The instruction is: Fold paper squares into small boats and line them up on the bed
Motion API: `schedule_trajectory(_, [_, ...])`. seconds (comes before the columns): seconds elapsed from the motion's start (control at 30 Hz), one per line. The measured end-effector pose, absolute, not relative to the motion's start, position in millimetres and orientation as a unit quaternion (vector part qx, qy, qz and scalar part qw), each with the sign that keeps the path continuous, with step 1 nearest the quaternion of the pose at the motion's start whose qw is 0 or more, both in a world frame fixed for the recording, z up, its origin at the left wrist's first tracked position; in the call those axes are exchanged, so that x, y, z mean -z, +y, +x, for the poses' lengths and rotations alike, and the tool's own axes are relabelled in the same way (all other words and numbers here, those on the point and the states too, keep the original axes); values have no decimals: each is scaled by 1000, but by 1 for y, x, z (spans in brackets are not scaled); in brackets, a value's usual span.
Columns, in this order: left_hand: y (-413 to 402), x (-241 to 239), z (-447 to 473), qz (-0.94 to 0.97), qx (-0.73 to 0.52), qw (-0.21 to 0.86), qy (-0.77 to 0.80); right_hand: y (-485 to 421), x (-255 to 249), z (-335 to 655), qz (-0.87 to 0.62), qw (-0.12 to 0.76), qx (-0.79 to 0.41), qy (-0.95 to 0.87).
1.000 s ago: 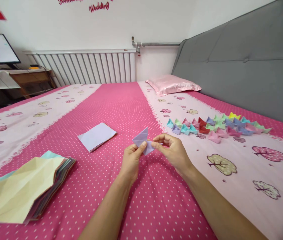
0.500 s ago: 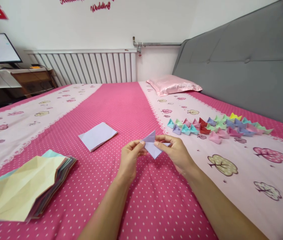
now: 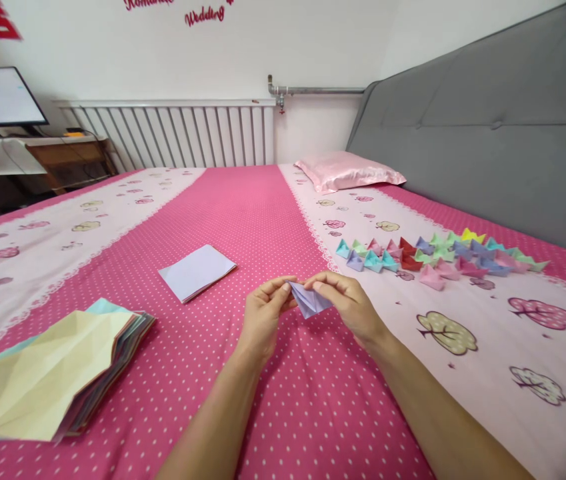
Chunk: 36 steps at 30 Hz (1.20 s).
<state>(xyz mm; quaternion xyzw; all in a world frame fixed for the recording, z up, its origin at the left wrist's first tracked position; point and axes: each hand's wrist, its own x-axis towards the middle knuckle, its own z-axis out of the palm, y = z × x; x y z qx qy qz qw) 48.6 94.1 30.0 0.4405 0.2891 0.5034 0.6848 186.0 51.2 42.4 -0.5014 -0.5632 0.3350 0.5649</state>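
A small folded lilac paper (image 3: 309,300) is held just above the pink dotted bedspread (image 3: 243,220), between both hands. My left hand (image 3: 263,318) pinches its left corner with thumb and fingertips. My right hand (image 3: 350,303) is closed over its right side, fingers on top. Only a pointed part of the paper shows between the hands.
A small pile of pale lilac sheets (image 3: 197,271) lies ahead to the left. A thick stack of creased coloured paper (image 3: 47,373) sits at the near left. Several folded paper boats (image 3: 433,255) lie in rows at the right. A pink pillow (image 3: 350,171) and grey headboard (image 3: 483,127) are beyond.
The lilac paper stood up as a tall point between the hands; now it is pressed lower and flatter, and the hands have drawn closer together over it.
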Motion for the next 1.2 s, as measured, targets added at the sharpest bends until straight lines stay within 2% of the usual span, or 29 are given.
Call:
schedule_trajectory(0.43, [88, -36, 49, 436, -498, 705, 254, 51, -38, 184, -512, 594, -324, -530])
schedule_trajectory(0.8, [94, -29, 45, 510, -496, 615, 340, 47, -44, 181, -492, 603, -342, -527])
schedule_trajectory(1.2, [95, -31, 43, 512, -491, 623, 328, 48, -47, 187, -509, 577, -342, -539])
